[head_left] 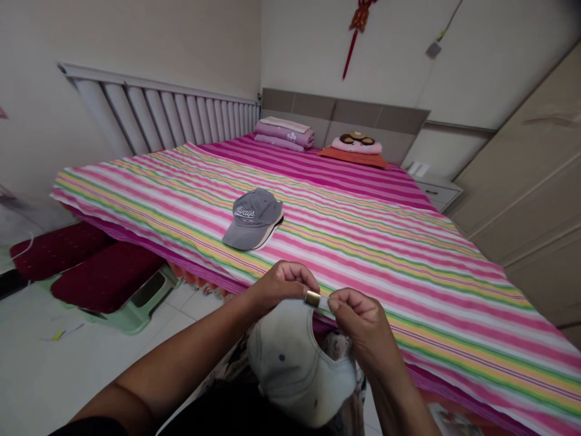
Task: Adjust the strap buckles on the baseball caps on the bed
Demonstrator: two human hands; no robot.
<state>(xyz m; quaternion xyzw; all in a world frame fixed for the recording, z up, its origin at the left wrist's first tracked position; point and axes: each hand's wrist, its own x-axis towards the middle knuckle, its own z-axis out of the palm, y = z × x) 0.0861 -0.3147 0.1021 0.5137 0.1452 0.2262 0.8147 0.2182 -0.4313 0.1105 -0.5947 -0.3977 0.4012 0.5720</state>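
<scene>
"Left hand (284, 287)?"
"Closed on a brass strap buckle (313, 298), above a pale cap (295, 363)."
"Right hand (358, 321)?"
"Pinching the white strap (324, 303), just beside the buckle."
"Farther off?"
"Grey cap (252, 219), well apart, on a striped bedspread (408, 290)."

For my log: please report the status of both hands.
Left hand on brass buckle; right hand pinching strap of pale cap. Grey cap on bed, apart.
</scene>
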